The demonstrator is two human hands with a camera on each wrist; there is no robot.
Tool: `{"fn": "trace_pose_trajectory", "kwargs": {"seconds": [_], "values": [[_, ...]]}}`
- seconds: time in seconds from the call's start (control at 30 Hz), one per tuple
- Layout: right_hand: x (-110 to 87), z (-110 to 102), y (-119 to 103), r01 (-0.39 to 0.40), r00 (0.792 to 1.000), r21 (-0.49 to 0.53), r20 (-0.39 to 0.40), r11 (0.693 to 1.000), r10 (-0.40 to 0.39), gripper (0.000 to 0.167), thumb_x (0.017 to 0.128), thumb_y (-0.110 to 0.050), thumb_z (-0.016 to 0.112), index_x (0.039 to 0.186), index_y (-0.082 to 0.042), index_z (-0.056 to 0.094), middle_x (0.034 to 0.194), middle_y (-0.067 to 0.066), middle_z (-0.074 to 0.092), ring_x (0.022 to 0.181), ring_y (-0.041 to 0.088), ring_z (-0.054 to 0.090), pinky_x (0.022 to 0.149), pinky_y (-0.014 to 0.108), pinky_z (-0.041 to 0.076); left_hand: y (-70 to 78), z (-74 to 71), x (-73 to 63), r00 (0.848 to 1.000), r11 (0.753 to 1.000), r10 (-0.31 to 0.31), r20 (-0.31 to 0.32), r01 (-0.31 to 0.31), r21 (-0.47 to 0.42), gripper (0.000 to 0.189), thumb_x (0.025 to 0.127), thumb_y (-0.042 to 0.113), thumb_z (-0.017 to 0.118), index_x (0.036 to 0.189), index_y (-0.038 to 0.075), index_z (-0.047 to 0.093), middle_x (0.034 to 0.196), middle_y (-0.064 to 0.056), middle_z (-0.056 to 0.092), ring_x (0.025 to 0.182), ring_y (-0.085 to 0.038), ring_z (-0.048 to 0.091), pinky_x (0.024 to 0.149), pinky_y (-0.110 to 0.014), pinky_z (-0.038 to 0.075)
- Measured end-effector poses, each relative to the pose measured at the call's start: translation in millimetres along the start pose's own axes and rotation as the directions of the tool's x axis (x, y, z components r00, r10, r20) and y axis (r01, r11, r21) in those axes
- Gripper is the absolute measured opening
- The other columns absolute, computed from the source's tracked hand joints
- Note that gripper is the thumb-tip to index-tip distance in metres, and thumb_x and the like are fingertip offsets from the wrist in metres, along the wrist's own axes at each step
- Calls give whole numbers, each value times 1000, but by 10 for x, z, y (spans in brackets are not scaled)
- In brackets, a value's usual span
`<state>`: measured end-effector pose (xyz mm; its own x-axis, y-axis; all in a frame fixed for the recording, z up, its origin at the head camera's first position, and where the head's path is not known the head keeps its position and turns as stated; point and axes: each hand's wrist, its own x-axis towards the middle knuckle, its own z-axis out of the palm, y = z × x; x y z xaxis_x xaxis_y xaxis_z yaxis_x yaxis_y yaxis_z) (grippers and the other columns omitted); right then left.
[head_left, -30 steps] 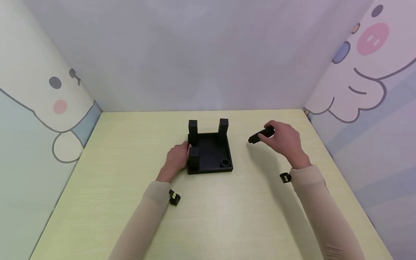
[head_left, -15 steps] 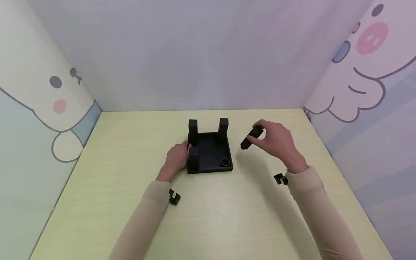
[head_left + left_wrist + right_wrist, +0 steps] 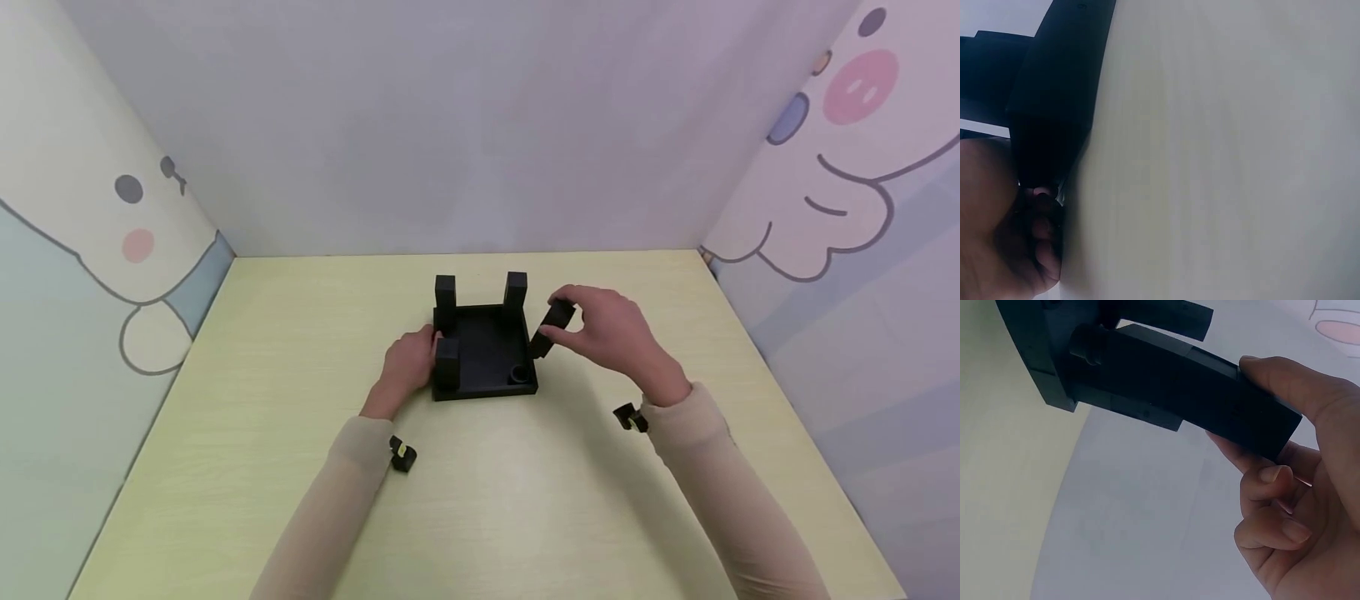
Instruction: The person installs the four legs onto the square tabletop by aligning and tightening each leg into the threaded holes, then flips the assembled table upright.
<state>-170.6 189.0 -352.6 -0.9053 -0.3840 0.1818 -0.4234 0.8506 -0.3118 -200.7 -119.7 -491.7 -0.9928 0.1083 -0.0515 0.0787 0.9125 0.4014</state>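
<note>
A black square tabletop (image 3: 487, 346) lies upside down on the table, with raised rims. Three black legs (image 3: 447, 362) stand up from its corners. A round socket (image 3: 519, 374) shows at the near right corner. My left hand (image 3: 405, 368) grips the tabletop's left edge; the left wrist view shows its curled fingers (image 3: 1044, 240) low against that edge. Between thumb and fingers, my right hand (image 3: 618, 333) pinches a loose black leg (image 3: 1172, 378) by its upper end. The leg tilts, its lower end close to the socket; whether they touch I cannot tell.
The pale wooden table (image 3: 480, 500) extends around the tabletop. A grey wall (image 3: 465, 125) rises behind it, and panels with cartoon animals (image 3: 832, 167) stand at both sides. Small black wrist cameras (image 3: 402, 456) sit by the sleeves.
My right hand has moved left and slightly down with the leg, bringing it from well right of the tabletop to its right rim and tipping it steeper. My left hand stays put.
</note>
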Motion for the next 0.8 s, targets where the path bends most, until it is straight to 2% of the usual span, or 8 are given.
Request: {"fn": "trace_pose_trajectory", "kwargs": {"seconds": [0.27, 0.53, 0.8], "values": [[9, 70, -115, 66, 995, 31, 71, 997, -68, 42, 87, -48, 77, 119, -22, 69, 106, -7, 73, 72, 14, 56, 65, 32, 45, 15, -4, -5, 1000, 1000, -6, 0, 6, -13, 43, 110, 35, 31, 105, 4, 61, 89, -18, 71, 80, -35, 70, 65, -46, 52], [0, 152, -141, 93, 988, 15, 124, 996, -95, 39, 87, -44, 77, 117, -21, 69, 106, -6, 73, 67, 11, 54, 62, 30, 45, 29, 0, -6, 1000, 1000, -1, -4, 1, -10, 43, 110, 35, 32, 105, 4, 61, 89, -18, 71, 80, -35, 70, 65, -46, 53], [-7, 230, -163, 151, 978, -1, 145, 989, -149, 43, 85, -42, 80, 120, -20, 69, 114, -4, 74, 77, 11, 62, 69, 35, 52, 26, -6, -11, 1000, 1000, 1, -2, -1, -4, 43, 109, 35, 32, 104, 4, 61, 89, -19, 71, 80, -36, 70, 64, -47, 53]]}}
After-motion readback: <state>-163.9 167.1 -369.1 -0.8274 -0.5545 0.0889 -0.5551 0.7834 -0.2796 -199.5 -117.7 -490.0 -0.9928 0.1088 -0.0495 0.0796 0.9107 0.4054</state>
